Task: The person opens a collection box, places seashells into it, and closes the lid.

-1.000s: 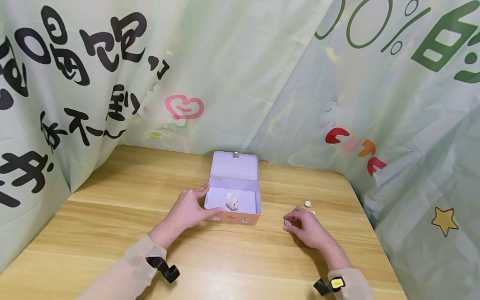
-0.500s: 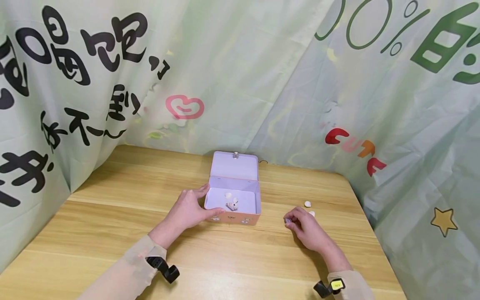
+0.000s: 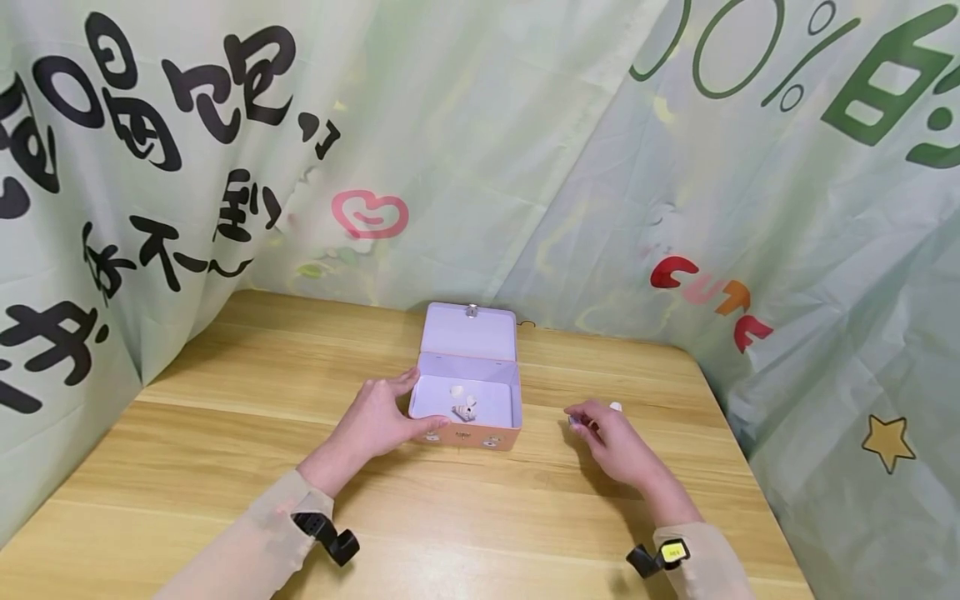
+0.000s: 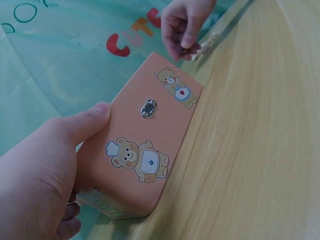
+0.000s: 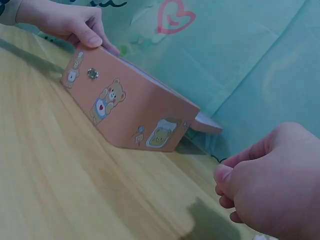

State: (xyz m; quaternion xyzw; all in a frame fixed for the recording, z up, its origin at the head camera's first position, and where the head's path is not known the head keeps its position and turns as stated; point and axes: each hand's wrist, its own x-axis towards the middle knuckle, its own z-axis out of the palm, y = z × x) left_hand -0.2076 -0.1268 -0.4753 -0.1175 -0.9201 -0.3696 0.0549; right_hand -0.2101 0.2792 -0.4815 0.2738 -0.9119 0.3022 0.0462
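Observation:
A tin box (image 3: 480, 439), orange-pink with bear pictures outside and lilac inside, stands on the wooden table with its lid (image 3: 468, 332) raised. At its left front corner my left hand (image 3: 382, 418) grips it, thumb on the front and fingers along the left side. Inside lie small white pieces (image 3: 457, 390) and a grey-striped piece (image 3: 464, 412). To the right of the box, my right hand (image 3: 611, 437) pinches a small, roundish, bluish-grey piece (image 3: 573, 421) between thumb and fingertips, most of it covered. The right wrist view hides this piece behind the hand.
Beyond the right hand, a white piece (image 3: 616, 407) lies on the table (image 3: 337, 517). A printed curtain (image 3: 465, 150) hangs along the table's back and sides. A metal clasp (image 3: 471, 311) tops the lid.
My right hand has shifted a little away from me with the pinched piece, and now covers one of the white pieces behind it. The left hand and the box have stayed still.

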